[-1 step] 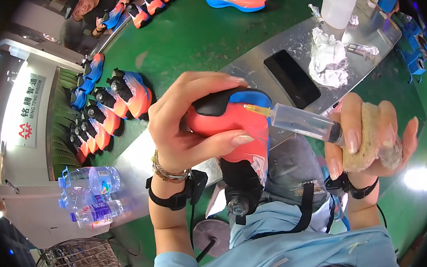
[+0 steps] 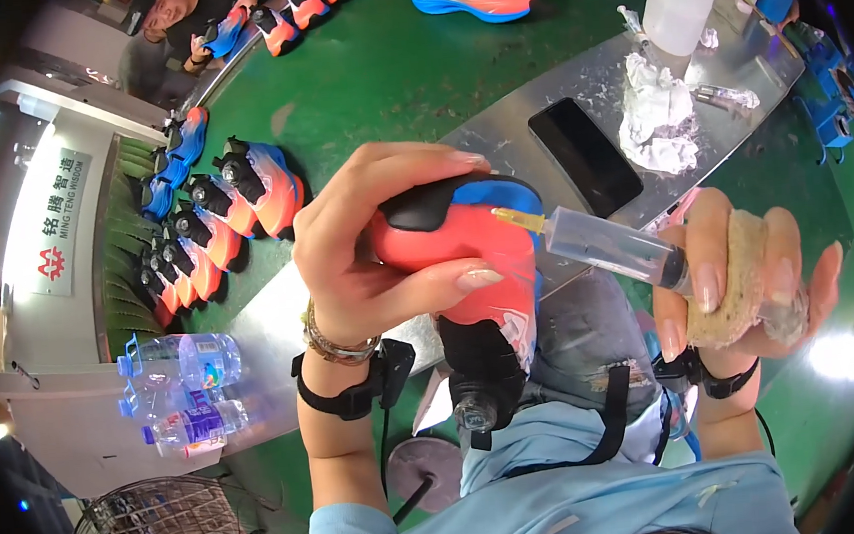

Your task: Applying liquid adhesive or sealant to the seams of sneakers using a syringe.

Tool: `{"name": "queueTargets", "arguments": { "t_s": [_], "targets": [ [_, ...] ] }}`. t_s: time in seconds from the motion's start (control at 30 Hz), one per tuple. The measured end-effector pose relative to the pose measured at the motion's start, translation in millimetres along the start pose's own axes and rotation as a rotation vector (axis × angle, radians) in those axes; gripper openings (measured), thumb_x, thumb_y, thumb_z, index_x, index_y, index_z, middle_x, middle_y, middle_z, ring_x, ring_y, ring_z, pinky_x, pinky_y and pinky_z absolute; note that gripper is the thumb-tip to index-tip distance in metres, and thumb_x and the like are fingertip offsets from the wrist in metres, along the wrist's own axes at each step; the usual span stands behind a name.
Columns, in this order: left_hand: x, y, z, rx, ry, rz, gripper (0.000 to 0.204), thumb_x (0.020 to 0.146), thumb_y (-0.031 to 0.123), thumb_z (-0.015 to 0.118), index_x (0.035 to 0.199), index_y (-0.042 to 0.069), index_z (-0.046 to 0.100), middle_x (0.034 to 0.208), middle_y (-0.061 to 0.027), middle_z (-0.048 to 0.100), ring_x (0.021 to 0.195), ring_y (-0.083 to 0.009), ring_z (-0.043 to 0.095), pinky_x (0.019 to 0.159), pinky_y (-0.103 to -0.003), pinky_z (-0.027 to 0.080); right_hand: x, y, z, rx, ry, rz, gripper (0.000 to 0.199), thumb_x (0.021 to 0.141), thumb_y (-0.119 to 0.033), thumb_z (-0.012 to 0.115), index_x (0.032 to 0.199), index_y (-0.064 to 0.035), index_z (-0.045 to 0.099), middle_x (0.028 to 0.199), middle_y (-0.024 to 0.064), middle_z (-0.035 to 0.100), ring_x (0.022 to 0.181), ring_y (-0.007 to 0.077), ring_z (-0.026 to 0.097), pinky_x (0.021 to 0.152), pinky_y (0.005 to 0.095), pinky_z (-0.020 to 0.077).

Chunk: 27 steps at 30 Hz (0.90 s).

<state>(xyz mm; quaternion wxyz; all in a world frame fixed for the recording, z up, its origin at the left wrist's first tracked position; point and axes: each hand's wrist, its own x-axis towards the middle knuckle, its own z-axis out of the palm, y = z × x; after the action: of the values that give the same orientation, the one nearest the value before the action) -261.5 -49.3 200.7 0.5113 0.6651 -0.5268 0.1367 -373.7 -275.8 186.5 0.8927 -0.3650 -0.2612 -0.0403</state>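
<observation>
My left hand is wrapped round a coral-red and blue sports shoe, its sole end turned up and its black opening hanging down. In my right hand is a clear syringe with a yellow tip. That tip reaches the shoe along the border between the coral and blue parts; whether it touches cannot be made out. A tan sponge-like pad is also held in the right fingers, against the syringe's rear end. The plunger is mostly hidden by the fingers.
Finished-looking shoes stand in rows at the left, more at the far edge. A black phone, crumpled white paper and a white bottle lie or stand on the metal table. Water bottles are at left. Another person holds a shoe.
My right hand and the syringe have shifted very slightly to the right. The left hand and shoe are almost unmoved.
</observation>
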Motion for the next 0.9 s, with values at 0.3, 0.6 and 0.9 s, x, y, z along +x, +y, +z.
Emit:
{"name": "queueTargets", "arguments": {
  "t_s": [0.3, 0.6, 0.9],
  "targets": [
    [-22.1, -20.1, -15.0, 0.02, 0.162, -0.17, 0.051, 0.068, 0.029, 0.073, 0.1, -0.006, 0.055, 0.092, -0.0175, 0.062, 0.085, -0.0239, 0.06, 0.076, -0.033, 0.046, -12.6, 23.8, -12.1, -0.163, 0.131, 0.0, 0.072, 0.086, -0.06, 0.03, 0.062, -0.0026, 0.066, 0.081, 0.0251, 0.054, 0.062, 0.03, 0.058, 0.059, 0.0329, 0.0481],
    [-51.2, -37.9, -21.2, 0.087, 0.428, -0.314, 0.06, 0.078, 0.046, 0.062, 0.103, -0.007, 0.051, 0.095, -0.0168, 0.059, 0.086, -0.0225, 0.058, 0.076, -0.032, 0.047, -23.9, 62.9, -25.0, -0.156, 0.103, 0.091, 0.067, 0.089, -0.051, 0.028, 0.057, -0.0021, 0.061, 0.082, 0.0258, 0.055, 0.071, 0.031, 0.059, 0.066, 0.0364, 0.0477],
    [-46.0, -52.2, -31.9, 0.32, 0.502, -0.448, 0.056, 0.088, 0.048, 0.042, 0.109, -0.003, 0.051, 0.1, -0.0151, 0.057, 0.094, -0.0218, 0.055, 0.083, -0.034, 0.044, -48.6, 66.3, -30.9, -0.176, 0.119, 0.263, 0.07, 0.089, -0.054, 0.025, 0.059, -0.0014, 0.06, 0.091, 0.0258, 0.055, 0.076, 0.0309, 0.057, 0.071, 0.0364, 0.0445]
  ]
}}
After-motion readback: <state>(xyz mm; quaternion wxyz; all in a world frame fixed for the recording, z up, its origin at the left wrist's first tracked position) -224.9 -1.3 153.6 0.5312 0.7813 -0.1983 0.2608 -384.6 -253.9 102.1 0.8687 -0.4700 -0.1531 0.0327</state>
